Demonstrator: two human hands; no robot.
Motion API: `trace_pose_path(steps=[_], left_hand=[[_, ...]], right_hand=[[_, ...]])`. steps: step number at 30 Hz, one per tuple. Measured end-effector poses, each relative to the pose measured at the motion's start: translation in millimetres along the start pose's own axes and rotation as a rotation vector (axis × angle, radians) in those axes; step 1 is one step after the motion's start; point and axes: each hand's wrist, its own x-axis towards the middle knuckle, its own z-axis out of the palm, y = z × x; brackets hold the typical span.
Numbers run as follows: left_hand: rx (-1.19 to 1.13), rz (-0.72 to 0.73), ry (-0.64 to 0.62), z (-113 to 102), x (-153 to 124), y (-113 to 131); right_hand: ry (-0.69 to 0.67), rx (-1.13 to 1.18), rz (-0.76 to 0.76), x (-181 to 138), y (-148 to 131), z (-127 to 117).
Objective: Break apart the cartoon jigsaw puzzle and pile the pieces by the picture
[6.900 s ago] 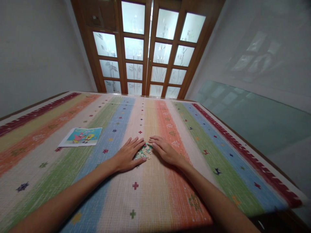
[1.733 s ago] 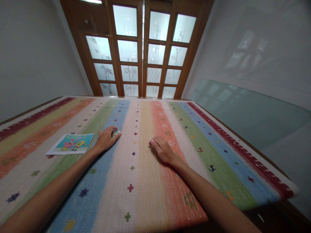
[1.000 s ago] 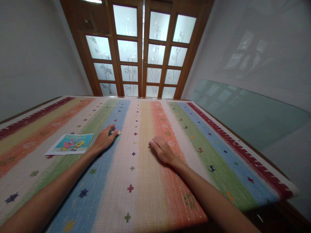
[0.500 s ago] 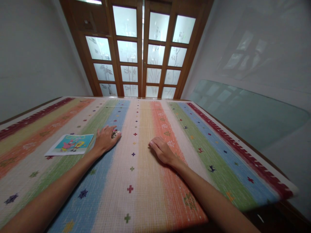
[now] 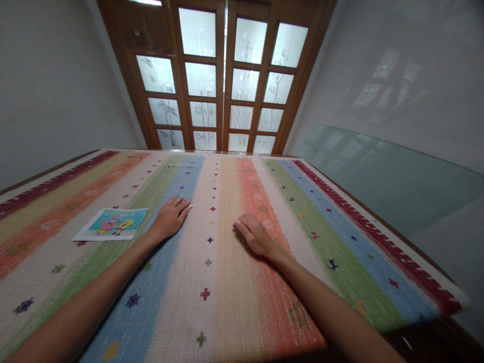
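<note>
My left hand (image 5: 171, 217) rests palm down over the blue stripe of a striped tablecloth (image 5: 230, 282), its fingers curled over a small object (image 5: 184, 202). Only a pink bit and a pale edge of that object show at the fingertips; its kind is hidden. Just left of the hand lies a flat picture card (image 5: 113, 225) with cartoon figures on a teal ground and a white border. My right hand (image 5: 254, 235) sits on the cloth between the yellow and orange stripes. Its fingers are loosely curled in, and nothing shows in them.
The cloth covers a large table whose right edge (image 5: 381, 222) slants toward me. Beyond the far edge stand wooden doors (image 5: 223, 75) with frosted panes. A pale green panel (image 5: 370, 171) is on the right wall, and a plain wall (image 5: 49, 75) rises on the left.
The fingers of my left hand have closed further over the small object, covering more of it. My right hand keeps its pose on the cloth. The whole view has shifted slightly.
</note>
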Motion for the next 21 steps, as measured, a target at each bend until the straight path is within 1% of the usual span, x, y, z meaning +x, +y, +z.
trace_pose_path(steps=[5, 11, 21], left_hand=[[-0.008, 0.027, 0.025, 3, 1, -3], [-0.029, 0.07, 0.018, 5, 1, -7], [-0.08, 0.152, 0.091, 8, 2, -12]], right_hand=[[-0.004, -0.003, 0.001, 1, 0, 0], [-0.01, -0.011, -0.009, 1, -1, 1], [-0.038, -0.051, -0.024, 1, 3, 0]])
